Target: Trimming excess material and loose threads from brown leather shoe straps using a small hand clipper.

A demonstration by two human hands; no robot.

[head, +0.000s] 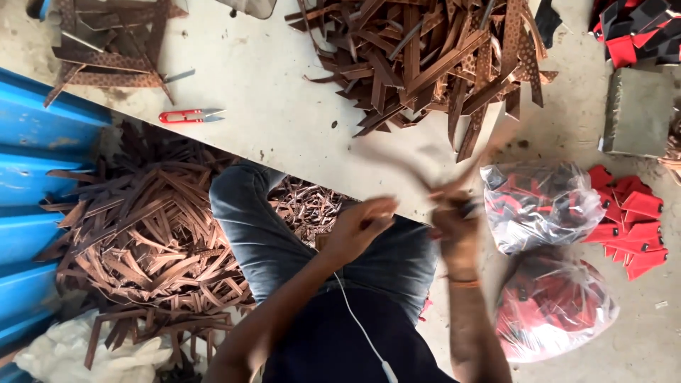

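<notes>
Both hands meet above the lap, the right hand (455, 225) pinching a blurred brown strip (474, 164) by its lower end, the left hand (362, 225) curled beside it; thin, light, probably flexible, beyond lies the counter (284, 120).

A pale desk (284, 120) runs across the far side. A big pile of brown strips (433, 57) lies on it, with a smaller pile (106, 42) far left and red snips (188, 115) between them. On the floor (567, 135) at the right lie clear bags of red pieces (539, 206).
</notes>
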